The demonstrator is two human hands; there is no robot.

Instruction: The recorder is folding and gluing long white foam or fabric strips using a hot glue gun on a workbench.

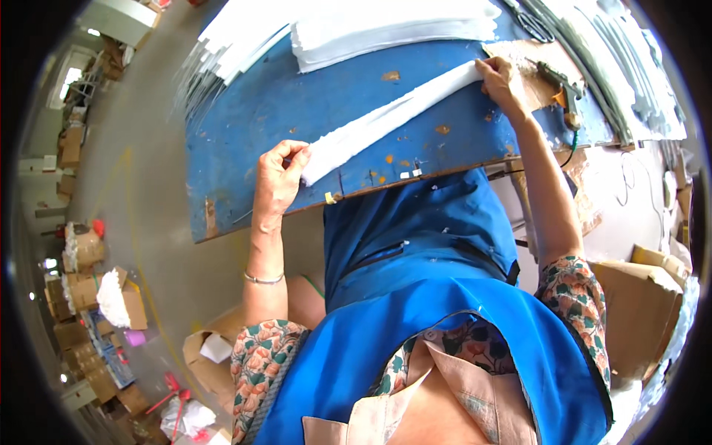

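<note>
Hands stretch a white strip (386,119) across the blue desk (252,126), left hand (278,178) fingers pinching one end, right hand (500,81) pressing the other; gluing seems undone.

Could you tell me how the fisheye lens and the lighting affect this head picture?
In the head view, the blue table edge bows strongly and a black rim frames the picture; daylight washes out the white stacks at top, losing detail; the left hand, right hand and white strip between them stay sharp, with soft shadows.
</note>
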